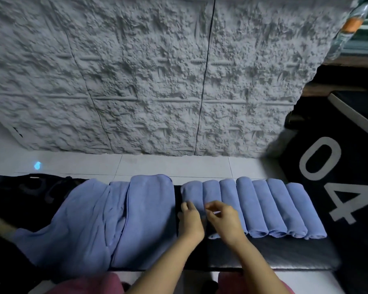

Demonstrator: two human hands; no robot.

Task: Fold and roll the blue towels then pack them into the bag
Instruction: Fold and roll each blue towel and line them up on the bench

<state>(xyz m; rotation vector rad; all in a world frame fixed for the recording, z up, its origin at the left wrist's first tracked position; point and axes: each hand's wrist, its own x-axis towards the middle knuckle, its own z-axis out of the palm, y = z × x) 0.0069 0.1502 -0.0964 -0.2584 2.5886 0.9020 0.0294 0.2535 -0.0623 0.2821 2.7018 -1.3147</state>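
Blue towels lie in two groups along the black bench in the lower half of the frame. Seven rolled towels sit side by side, touching, at centre and right. The loose towels are draped in a heap at lower left of centre. The dark bag lies at far left, touching that heap. My left hand rests on the leftmost roll, fingers slightly bent and gripping nothing. My right hand is over the second roll, thumb and forefinger drawn close. I cannot tell whether they pinch cloth.
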